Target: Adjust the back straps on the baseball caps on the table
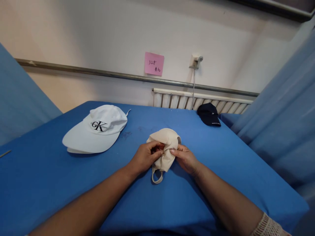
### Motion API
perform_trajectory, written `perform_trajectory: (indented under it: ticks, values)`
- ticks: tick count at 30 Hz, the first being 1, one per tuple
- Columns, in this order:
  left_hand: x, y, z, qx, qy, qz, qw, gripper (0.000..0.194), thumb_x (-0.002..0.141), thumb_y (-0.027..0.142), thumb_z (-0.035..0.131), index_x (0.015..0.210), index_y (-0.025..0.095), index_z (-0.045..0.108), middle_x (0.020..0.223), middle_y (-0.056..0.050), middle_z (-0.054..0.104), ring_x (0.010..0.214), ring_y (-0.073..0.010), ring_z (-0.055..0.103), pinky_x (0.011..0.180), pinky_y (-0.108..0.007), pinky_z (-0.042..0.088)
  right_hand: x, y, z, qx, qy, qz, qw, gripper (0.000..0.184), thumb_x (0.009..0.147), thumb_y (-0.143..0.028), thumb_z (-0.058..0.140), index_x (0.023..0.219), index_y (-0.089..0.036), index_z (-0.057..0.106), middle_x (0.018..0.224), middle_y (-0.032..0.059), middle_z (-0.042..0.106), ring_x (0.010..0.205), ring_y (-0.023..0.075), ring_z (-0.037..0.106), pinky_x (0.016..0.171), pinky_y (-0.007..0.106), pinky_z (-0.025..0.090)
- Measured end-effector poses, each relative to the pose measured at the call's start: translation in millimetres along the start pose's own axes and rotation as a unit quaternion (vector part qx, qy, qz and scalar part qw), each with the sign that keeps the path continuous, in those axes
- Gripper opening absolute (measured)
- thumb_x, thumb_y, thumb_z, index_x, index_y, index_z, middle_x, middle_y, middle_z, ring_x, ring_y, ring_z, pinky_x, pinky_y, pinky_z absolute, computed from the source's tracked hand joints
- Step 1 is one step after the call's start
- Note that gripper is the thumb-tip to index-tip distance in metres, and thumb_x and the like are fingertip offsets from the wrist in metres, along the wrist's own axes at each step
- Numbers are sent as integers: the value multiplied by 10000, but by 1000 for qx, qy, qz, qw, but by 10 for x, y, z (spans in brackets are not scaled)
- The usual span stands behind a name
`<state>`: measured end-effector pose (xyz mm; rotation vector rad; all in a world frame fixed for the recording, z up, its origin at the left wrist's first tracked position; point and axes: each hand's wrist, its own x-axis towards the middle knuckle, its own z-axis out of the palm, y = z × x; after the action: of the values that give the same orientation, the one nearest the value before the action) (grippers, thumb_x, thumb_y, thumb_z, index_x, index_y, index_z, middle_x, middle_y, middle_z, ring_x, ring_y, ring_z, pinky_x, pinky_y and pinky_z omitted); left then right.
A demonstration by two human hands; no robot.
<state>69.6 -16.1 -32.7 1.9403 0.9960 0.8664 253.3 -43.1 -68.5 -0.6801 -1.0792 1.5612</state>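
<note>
beige cap point(167, 135), wht cap point(98, 136) w/ blk logo point(99, 126), dk navy cap point(208, 113), blue table point(216, 154), pink note point(154, 64)

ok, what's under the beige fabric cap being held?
The flat, blue-covered table shows around the beige fabric cap and through its strap loop. Directly beneath, the cap, left hand and right hand block the view; can't tell if anything's there.

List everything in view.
held cap: 1, beige, centre
logo cap: 1, white, left
far cap: 1, navy, right
table: 1, blue, foreground
stick: 1, brown, left
wall: 1, pale, background
note: 1, pink, wall
outlet: 1, white, wall
cord: 1, pale, below outlet
rail: 1, grey, wall
radiator: 1, white, behind table
curtains: 2, blue, sides
frame: 1, dark, top right
left hand: 1, bare, on cap
right hand: 1, bare, on cap
sleeve: 1, cream, right
</note>
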Motion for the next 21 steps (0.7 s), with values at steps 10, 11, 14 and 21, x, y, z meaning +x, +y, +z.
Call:
perform_trajectory:
  ticks: [10, 11, 14, 21]
  values:
    - [-3, -24, -89, 160, 67, 65, 983, 227, 850, 325, 591, 1026, 208, 674, 963, -43, 699, 870, -205, 642, 791, -327, 496, 47, -40, -114, -140, 143, 13, 980, 243, 689, -317, 736, 863, -148, 757, 781, 59, 715, 731, 204, 617, 753, 340, 458]
    - [1, -43, -110, 174, 84, 66, 979, 246, 844, 329, 601, 1050, 211, 669, 994, -46, 699, 912, -217, 638, 824, -342, 492, 46, -48, -117, -116, 149, 18, 982, 245, 681, -308, 732, 860, -143, 755, 775, 62, 716, 723, 205, 619, 747, 339, 460]
    - [8, -91, -148, 214, 116, 66, 968, 327, 812, 356, 653, 1106, 214, 656, 1086, -61, 692, 1026, -258, 606, 923, -396, 459, 39, -82, -87, -7, 139, 26, 990, 266, 665, -267, 720, 893, -131, 743, 823, 83, 731, 757, 219, 642, 769, 340, 477]
    - [0, -60, -39, 126, 33, 22, 991, 332, 823, 380, 637, 1107, 214, 684, 999, -42, 727, 875, -226, 661, 801, -340, 505, 47, -43, -50, 81, 94, 25, 992, 246, 724, -228, 657, 944, -152, 737, 938, 80, 744, 840, 227, 664, 846, 352, 502]
